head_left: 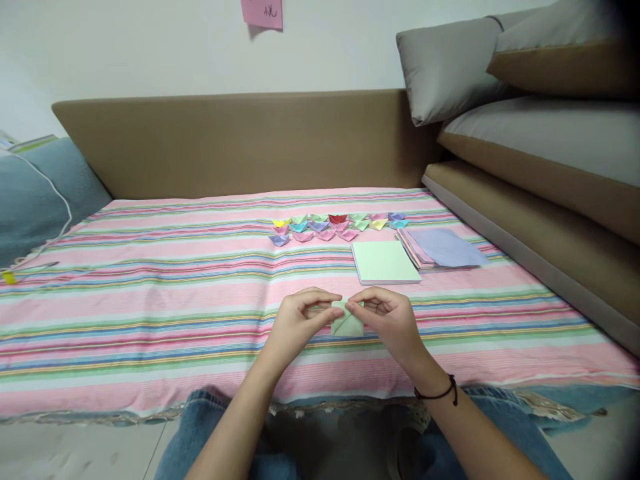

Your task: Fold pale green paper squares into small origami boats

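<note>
A small light green folded paper (349,324) is held up between both hands near the front of the striped cloth, with a diagonal fold line across it. My left hand (306,315) pinches its upper left corner between thumb and fingers. At the upper right corner my right hand (387,317) grips it in the same way, a dark cord bracelet round the wrist. Just beyond the hands lies a square stack of paper with a pale green sheet (385,262) on top. Beside it, to the right, a looser pile is topped by a lavender sheet (445,248).
Several small folded paper boats, among them a red one (338,219), stand in rows behind the stacks. Grey and brown cushions (545,140) pile up at the right. A yellow object (9,277) and a white cable (55,190) lie far left.
</note>
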Available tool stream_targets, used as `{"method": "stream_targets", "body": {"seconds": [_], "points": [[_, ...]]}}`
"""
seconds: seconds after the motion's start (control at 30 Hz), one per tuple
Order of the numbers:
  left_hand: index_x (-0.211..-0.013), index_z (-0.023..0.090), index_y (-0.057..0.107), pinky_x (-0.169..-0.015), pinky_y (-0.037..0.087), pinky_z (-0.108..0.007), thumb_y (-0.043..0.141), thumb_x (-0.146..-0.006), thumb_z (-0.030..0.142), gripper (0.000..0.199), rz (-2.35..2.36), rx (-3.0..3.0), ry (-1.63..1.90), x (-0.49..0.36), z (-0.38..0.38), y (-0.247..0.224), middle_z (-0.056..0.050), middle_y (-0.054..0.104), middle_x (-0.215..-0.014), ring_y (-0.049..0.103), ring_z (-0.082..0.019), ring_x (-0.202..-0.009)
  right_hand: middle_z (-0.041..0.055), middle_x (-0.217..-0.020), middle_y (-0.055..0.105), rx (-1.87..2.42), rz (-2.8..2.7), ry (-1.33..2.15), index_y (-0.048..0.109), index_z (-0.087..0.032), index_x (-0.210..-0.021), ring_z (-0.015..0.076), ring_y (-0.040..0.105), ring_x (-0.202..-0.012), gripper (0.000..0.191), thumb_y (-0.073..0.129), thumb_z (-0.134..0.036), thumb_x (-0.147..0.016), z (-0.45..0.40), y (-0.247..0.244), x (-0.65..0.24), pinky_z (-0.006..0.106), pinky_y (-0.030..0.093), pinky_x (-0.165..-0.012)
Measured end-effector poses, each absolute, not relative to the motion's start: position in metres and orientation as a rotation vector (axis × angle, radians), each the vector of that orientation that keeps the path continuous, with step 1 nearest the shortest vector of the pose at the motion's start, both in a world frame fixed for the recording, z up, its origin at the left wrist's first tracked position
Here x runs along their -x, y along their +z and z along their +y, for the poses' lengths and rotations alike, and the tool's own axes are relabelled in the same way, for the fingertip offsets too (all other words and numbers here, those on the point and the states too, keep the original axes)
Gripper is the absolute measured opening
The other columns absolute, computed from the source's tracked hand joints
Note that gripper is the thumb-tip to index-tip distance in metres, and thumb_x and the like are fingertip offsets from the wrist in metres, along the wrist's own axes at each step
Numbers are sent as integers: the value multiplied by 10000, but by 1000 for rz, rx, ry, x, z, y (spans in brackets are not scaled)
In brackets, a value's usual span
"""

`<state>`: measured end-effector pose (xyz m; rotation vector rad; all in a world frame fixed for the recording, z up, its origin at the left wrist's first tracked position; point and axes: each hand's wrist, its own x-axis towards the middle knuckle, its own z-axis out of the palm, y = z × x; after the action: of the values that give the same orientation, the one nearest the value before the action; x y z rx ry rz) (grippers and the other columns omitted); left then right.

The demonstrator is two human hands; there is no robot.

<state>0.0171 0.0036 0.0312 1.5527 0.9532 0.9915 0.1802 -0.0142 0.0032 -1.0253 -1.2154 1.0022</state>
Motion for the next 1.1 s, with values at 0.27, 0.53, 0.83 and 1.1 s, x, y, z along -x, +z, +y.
{"method": "stream_targets", "body": {"seconds": [0.27, 0.53, 0.83, 1.1], "points": [[-707, 147, 718, -532, 504, -236, 680, -701, 272, 131, 997, -1593, 1103, -21, 3, 27, -80, 686, -749, 617, -167, -668, 19, -604, 621, 1011, -1228, 984, 653, -175, -670, 125, 522, -525, 105, 712, -261, -672, -15, 2, -177, 246, 398, -461], [-704, 149, 720, -560, 520, -227, 710, -660, 233, 96, 1027, -1517, 1211, -22, 4, 23, -70, 702, -752, 641, -170, -696, -12, -630, 618, 1005, -1137, 1125, 571, -191, -832, 89, 451, -468, 255, 731, -296, -665, -16, 5, -178, 210, 343, -406], [-699, 169, 716, -496, 529, -206, 712, -660, 243, 84, 1084, -1503, 1312, -25, 0, 21, -45, 688, -743, 634, -150, -654, -4, -611, 591, 1016, -970, 1275, 626, -167, -803, 103, 494, -515, 241, 724, -342, -670, -15, 0, -176, 218, 379, -458], [-703, 156, 703, -543, 517, -212, 717, -653, 249, 106, 1080, -1438, 1272, -27, 2, 21, -43, 688, -726, 625, -142, -639, -2, -592, 593, 1040, -978, 1181, 677, -174, -688, 96, 434, -493, 169, 717, -336, -664, -15, 1, -173, 230, 336, -440]]}}
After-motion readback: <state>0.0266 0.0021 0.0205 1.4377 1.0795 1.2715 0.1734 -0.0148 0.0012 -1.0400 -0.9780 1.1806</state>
